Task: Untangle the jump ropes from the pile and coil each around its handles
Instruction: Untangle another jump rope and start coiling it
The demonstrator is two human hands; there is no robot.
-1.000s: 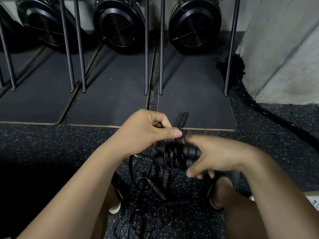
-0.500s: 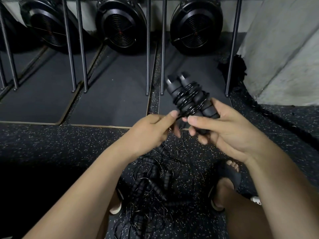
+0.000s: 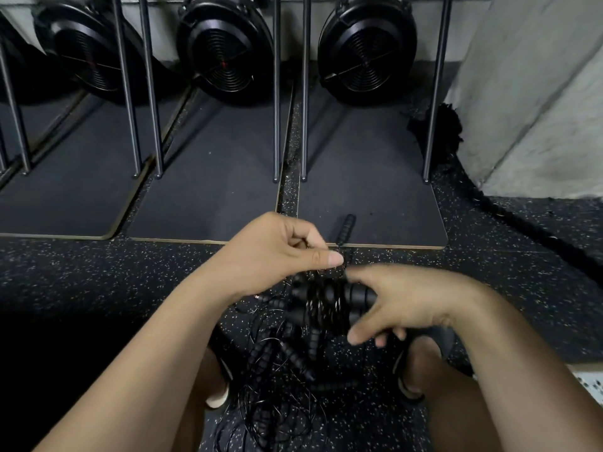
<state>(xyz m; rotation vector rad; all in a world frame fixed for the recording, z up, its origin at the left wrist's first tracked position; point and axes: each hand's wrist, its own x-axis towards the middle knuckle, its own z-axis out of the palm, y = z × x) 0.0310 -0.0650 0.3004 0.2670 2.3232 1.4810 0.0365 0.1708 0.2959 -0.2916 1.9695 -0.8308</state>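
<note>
- Hands are seen meeting just below the middle of the view, above speckled rubber flooring [image 3: 81, 288].
- The coiled jump rope [image 3: 326, 305] is held level between them. Its two black handles are laid side by side, with thin cord wound round their middle and the free ends turned toward 9 o'clock.
- The right hand [image 3: 411, 305] is clasped round the 3 o'clock end of that bundle, with the thumb laid on top and the fingers curled underneath.
- The left hand [image 3: 280, 256] is placed at 10 o'clock from the bundle, its fingers clenched and its thumb pressed against the forefinger. A strand of the bundle's cord appears to be pinched there, though it is too thin and blurred to be certain.
- The pile of tangled ropes [image 3: 280, 386] is spread on the floor at 6 o'clock, below the hands and between the feet. Ribbed black handles are mixed with loose loops of cord.
- A loose handle [image 3: 346, 228] is seen at 12 o'clock from the hands, lying on the near edge of a dark mat [image 3: 375, 177].
- A black slide sandal [image 3: 447, 340] is worn on the foot at 4 o'clock.
- Metal posts [image 3: 276, 93] are stood on the mats, and round black fan housings [image 3: 225, 47] are lined up from 10 to 1 o'clock.
- A concrete wall [image 3: 538, 93] is seen at 2 o'clock, with a thick braided rope [image 3: 522, 220] laid along its foot toward 3 o'clock.
</note>
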